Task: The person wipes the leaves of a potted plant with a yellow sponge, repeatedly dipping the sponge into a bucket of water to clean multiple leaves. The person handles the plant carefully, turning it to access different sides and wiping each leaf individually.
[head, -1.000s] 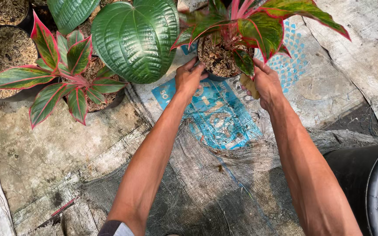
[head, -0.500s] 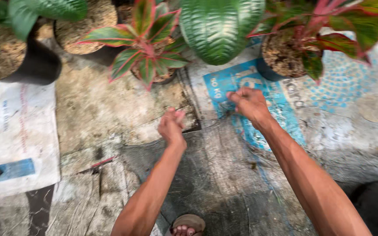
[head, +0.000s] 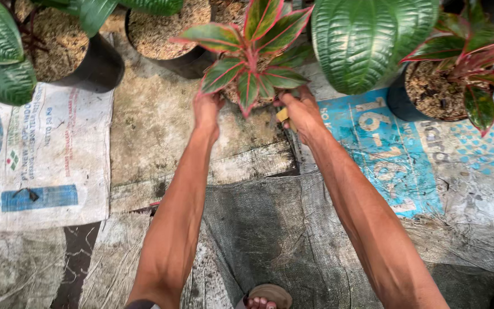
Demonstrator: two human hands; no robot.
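A small potted plant [head: 253,54] with red-veined green leaves stands on the ground at top centre. My left hand [head: 207,110] grips the left side of its pot, under the leaves. My right hand [head: 299,111] grips the right side, fingers curled around the rim. The pot itself is mostly hidden by the leaves and my hands. A small yellow tag [head: 282,114] shows by my right thumb.
A second red-leaved plant in a black pot [head: 430,94] stands at right on a blue printed sack [head: 390,154]. A broad ribbed green leaf [head: 367,40] hangs above. Black pots of husk [head: 75,57] stand at upper left. A white sack [head: 35,154] lies left. My sandalled foot [head: 261,297] shows below.
My hands left the right-hand plant, drew back over the mat, then reached to the middle plant and closed on its pot. The view shifted left.
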